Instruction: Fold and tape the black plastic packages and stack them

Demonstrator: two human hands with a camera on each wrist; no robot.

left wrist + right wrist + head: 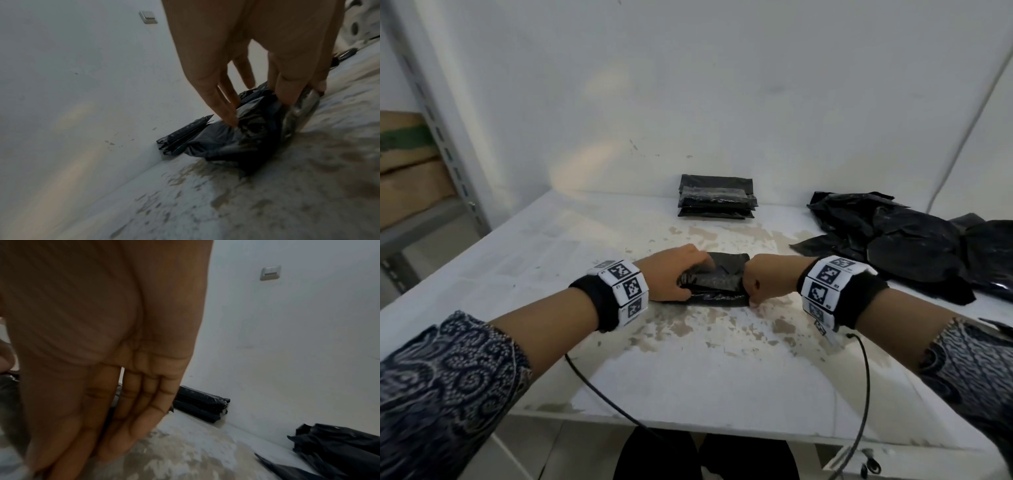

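Note:
A black plastic package (717,282) lies crumpled in the middle of the white table (688,383). My left hand (681,274) grips its left end, fingers on top and thumb at the near side; the left wrist view shows the fingertips (230,120) digging into the package (226,142). My right hand (758,282) stands at the right end, with straight fingers (123,426) held together and pointing down at the table. A stack of folded black packages (717,202) sits against the back wall. No tape is in view.
A loose pile of black plastic bags (911,246) covers the table's right side, also in the right wrist view as the pile (339,447). A metal shelf with cardboard boxes (414,171) stands at the left. Two black cables (863,394) hang over the front edge.

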